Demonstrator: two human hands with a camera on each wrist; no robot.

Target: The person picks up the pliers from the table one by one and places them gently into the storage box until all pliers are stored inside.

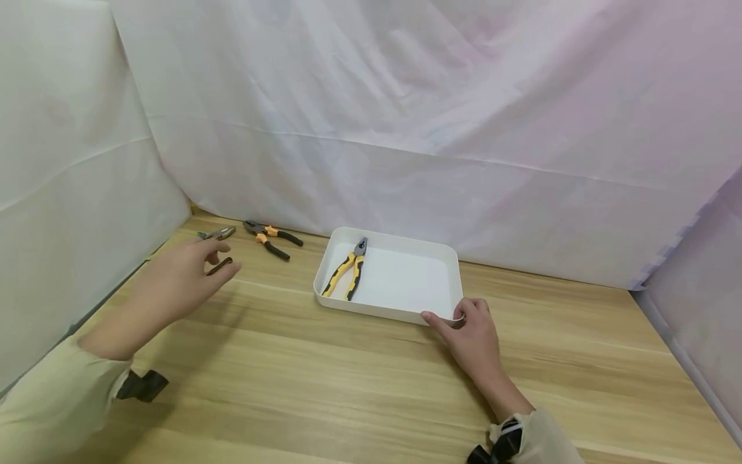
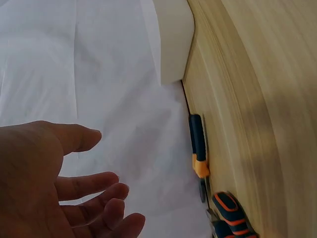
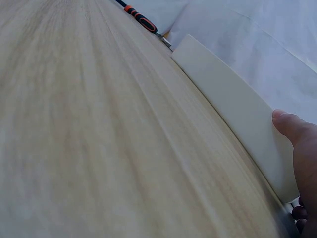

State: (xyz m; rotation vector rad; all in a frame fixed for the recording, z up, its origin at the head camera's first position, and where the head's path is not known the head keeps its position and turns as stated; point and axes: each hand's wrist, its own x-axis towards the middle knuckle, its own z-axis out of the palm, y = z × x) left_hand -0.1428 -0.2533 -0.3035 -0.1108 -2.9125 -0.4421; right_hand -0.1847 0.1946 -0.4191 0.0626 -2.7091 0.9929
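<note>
white tray (image 1: 406,277): my right hand (image 1: 472,338) pinching corner; leftward: left hand (image 1: 184,276), half-spread, empty, seemingly reaching; orange-trimmed pliers (image 2: 233,215) want gripping

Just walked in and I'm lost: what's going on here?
A person's right grip holds the near right corner of a white tray, where yellow-and-black pliers lie. The left grip is empty, close to some partly hidden pliers. Orange-and-black pliers lie on the wooden table, outside the tray.

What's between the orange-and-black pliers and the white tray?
Only tabletop shows between the orange-and-black pliers and the white tray, then its raised left wall. The right hand grips the opposite end.
</note>
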